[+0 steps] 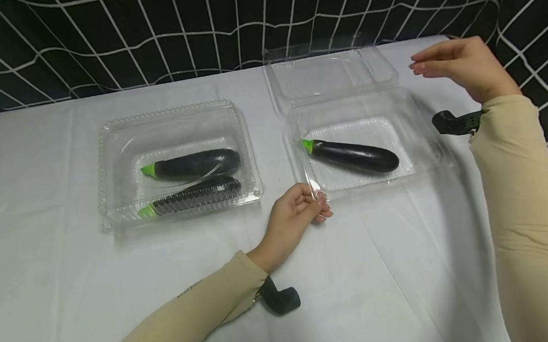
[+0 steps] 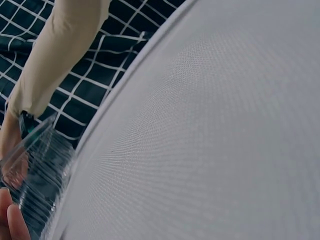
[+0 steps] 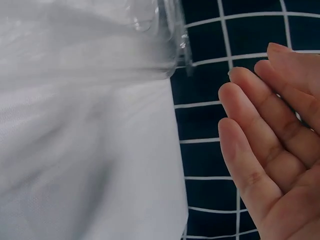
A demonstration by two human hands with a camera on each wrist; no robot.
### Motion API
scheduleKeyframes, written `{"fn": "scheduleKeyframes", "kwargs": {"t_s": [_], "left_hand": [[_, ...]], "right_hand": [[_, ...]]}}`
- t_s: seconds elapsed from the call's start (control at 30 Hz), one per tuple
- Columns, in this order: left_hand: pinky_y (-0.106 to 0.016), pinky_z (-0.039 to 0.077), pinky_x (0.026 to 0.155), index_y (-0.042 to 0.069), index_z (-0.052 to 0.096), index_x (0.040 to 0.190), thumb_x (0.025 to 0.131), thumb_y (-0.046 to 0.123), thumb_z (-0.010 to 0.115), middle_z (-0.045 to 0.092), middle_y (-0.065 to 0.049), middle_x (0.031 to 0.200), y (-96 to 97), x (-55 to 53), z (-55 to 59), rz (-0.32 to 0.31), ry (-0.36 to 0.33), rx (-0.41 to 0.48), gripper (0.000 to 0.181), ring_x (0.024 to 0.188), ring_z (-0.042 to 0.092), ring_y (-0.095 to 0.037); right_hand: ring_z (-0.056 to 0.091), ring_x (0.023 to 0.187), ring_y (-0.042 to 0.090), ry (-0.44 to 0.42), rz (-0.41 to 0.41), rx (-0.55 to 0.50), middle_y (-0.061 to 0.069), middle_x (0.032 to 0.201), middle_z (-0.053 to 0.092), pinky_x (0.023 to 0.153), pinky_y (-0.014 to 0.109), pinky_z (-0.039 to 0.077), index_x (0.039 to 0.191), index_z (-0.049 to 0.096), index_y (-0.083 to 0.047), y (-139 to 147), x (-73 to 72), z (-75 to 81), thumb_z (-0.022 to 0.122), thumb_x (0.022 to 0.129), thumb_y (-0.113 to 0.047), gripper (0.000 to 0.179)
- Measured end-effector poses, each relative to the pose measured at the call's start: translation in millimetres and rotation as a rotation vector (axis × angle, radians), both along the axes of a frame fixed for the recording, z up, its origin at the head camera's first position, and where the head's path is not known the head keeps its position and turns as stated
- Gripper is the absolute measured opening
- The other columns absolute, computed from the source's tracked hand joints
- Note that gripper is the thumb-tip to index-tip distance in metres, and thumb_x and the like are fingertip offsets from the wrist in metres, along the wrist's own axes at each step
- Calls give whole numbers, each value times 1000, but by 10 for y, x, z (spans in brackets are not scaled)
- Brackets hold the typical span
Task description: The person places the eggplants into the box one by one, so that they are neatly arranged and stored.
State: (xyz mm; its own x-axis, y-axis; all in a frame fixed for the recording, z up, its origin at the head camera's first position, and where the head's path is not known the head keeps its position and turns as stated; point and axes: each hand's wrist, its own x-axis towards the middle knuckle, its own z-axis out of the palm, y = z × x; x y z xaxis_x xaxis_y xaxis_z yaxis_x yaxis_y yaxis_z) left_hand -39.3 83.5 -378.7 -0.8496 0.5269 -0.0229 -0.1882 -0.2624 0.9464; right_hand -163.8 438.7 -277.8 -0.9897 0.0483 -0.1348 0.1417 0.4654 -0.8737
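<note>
In the head view my left hand (image 1: 293, 215) pinches the near left corner of a clear plastic clamshell container (image 1: 376, 184), whose lid (image 1: 329, 72) is swung up at the back. A dark eggplant (image 1: 355, 156) with a green stem end lies inside it. My right hand (image 1: 468, 64) is raised to the right of that lid, apart from it, holding nothing. In the right wrist view its fingers (image 3: 255, 120) are gently bent, beside the plastic edge. Left fingertips (image 2: 17, 222) show in the left wrist view next to the ribbed clear wall.
To the left stands a second clear container (image 1: 173, 117), closed, with two eggplants (image 1: 196, 165) inside. Both containers are on a white-covered table (image 1: 192, 301). A dark cloth with white grid lines (image 1: 186, 33) hangs behind and to the right.
</note>
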Motion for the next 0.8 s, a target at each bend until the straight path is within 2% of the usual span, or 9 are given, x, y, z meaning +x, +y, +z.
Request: {"fn": "scheduleKeyframes", "kwargs": {"t_s": [0.17, 0.3, 0.47, 0.73, 0.8], "left_hand": [[-32, 54, 78, -11, 50, 98, 93, -5, 52, 61, -23, 94, 2, -7, -16, 6, -1, -8, 8, 83, 65, -15], [-33, 54, 78, -11, 51, 98, 93, -4, 54, 62, -23, 95, -3, -2, -22, 8, 0, -19, 9, 84, 66, -16], [-31, 54, 77, -10, 51, 98, 93, -4, 55, 62, -25, 95, -15, -11, -24, 10, -8, -29, 9, 82, 65, -13], [-26, 54, 73, -9, 51, 95, 92, -4, 56, 63, -15, 88, 5, -21, -51, 18, -30, -11, 8, 77, 64, -10], [-27, 54, 73, -10, 51, 95, 92, -4, 56, 62, -17, 88, 10, -30, -54, 17, -18, -3, 9, 77, 64, -10]], "right_hand": [[65, 84, 4, -35, -15, -30, -9, 93, 68, 72, 10, 48, 102, 72, -12, 33, -81, -30, 67, 87, -8, 16], [65, 82, 3, -66, -14, -10, -11, 90, 69, 71, 10, 48, 98, 73, -16, 62, -157, -45, 67, 87, -8, 14], [64, 81, 3, -96, 4, 30, -12, 89, 69, 71, 11, 48, 98, 73, -17, 78, -264, -80, 68, 87, -10, 14], [65, 82, 2, -129, 24, 40, -13, 90, 69, 70, 13, 50, 98, 72, -19, 174, -338, -158, 69, 87, -13, 13], [65, 82, 2, -138, 44, 38, -13, 90, 69, 70, 14, 51, 101, 72, -17, 204, -354, -165, 67, 88, -10, 15]]}}
